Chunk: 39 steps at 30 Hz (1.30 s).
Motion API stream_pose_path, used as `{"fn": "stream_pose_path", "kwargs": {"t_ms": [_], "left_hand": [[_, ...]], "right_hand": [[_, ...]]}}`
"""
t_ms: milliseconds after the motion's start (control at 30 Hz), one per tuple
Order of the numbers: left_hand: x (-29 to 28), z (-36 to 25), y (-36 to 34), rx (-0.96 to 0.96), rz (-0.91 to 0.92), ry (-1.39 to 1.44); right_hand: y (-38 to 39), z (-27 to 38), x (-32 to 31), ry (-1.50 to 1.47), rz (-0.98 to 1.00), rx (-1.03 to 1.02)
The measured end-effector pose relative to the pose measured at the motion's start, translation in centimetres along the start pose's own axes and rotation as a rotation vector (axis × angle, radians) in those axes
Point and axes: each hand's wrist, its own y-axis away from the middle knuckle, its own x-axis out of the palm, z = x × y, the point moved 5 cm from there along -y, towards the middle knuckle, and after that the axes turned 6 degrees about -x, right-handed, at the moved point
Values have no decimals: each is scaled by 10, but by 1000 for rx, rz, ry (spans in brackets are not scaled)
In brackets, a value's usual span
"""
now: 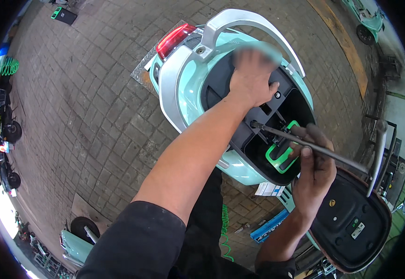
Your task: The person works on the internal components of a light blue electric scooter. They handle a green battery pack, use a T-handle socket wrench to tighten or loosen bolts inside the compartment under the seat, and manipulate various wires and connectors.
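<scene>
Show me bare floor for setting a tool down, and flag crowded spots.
Bare brick paving spreads left of the silver grab rail, toward parked motorbikes. Another patch runs between the rail's right side and the wooden plank. Crowded: lower right, around the open seat, blue box and right hand.

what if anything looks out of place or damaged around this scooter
Nothing looks clearly spilled or damaged. The seat stands open, underside showing, which suits the right hand holding a long metal tool at the dark panel. Only a small metallic item on the brick floor looks slightly stray.
</scene>
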Motion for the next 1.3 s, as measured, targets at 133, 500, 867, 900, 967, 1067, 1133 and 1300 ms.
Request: {"fn": "stream_pose_path", "kwargs": {"t_ms": [133, 500, 867, 900, 967, 1067, 1133, 1300], "left_hand": [[-1, 6, 3, -1, -27, -2], [-1, 3, 4, -10, -41, 8], [-2, 6, 3, -22, 17, -10], [-3, 6, 3, -25, 14, -15], [-4, 1, 1, -20, 15, -1], [-3, 2, 2, -30, 28, 12], [-3, 2, 2, -37, 41, 31], [-5, 3, 2, -35, 33, 21]], "right_hand": [[4, -4, -1, 285, -55, -82], [0, -1, 7, -22, 0, 35], [-5, -20, 1, 398, 9, -392], [-5, -19, 2, 382, 28, -394], [-7, -17, 3, 99, -46, -213], [-3, 6, -5, -38, 4, -213], [-4, 16, -15, -195, -19, -300], [-7, 28, -26, -382, -84, -368]]}}
